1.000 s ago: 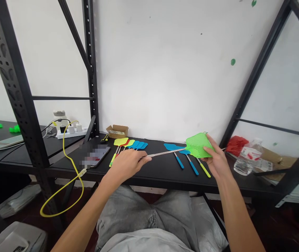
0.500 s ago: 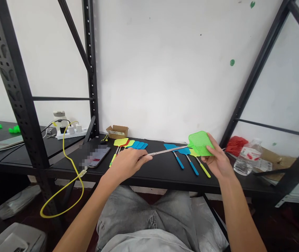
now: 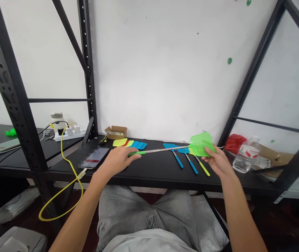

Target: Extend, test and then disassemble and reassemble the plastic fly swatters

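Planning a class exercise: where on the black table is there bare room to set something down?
The table is bare between the left hand and the leftmost visible blue handle, towards its front edge. Crowded: left, by phone and fanned swatters; right, by bottle and red plastic.

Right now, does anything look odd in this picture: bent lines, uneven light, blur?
In the head view, the left post and right post lean outward, probably a wide lens; in the head view, the wall is bright, the floor dark; in the head view, blocky pixels cover part of the phone, while the green swatter shows its mesh.
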Demonstrator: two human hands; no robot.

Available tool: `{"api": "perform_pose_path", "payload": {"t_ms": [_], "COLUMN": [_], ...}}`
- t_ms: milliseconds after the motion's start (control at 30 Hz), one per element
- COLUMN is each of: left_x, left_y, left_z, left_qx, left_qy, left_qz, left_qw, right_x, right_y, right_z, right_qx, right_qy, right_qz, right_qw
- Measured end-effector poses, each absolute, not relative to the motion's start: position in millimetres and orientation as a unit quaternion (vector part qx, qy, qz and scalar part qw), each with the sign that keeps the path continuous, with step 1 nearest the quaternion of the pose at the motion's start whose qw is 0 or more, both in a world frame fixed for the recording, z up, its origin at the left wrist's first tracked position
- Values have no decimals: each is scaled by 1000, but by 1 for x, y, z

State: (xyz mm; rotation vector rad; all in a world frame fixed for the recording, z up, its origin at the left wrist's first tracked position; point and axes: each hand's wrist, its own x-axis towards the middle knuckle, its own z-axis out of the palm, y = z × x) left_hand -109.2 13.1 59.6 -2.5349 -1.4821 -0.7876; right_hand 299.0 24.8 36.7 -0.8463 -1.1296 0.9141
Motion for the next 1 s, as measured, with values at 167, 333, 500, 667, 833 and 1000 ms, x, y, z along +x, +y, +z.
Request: {"api": "perform_pose_path", "payload": {"t_ms": [167, 333, 500, 667, 833, 1000], "left_x": [-112, -111, -110, -111, -116, -110], "left_y": [16, 11, 8, 7, 9, 9], "left_z": [59, 65, 68, 67, 67, 66], "left_qx": [-835, -837, -839, -838, -838, -851], "left_qy": [-479, -470, -457, -453, -448, -424], "left_qz": [-269, -278, -295, -300, -302, -289], "left_qw": [35, 18, -7, -42, -76, -115], "right_x": [296, 290, 289, 287, 285, 273], "right_y": [35, 32, 33, 32, 30, 29], "right_z": [27, 28, 26, 27, 30, 31], "right_qx": [-365, -375, -369, -354, -351, -349], "right_qy": [-496, -510, -525, -535, -540, -556], "right_qz": [419, 406, 386, 369, 367, 365], "right_qw": [667, 659, 663, 672, 671, 660]}}
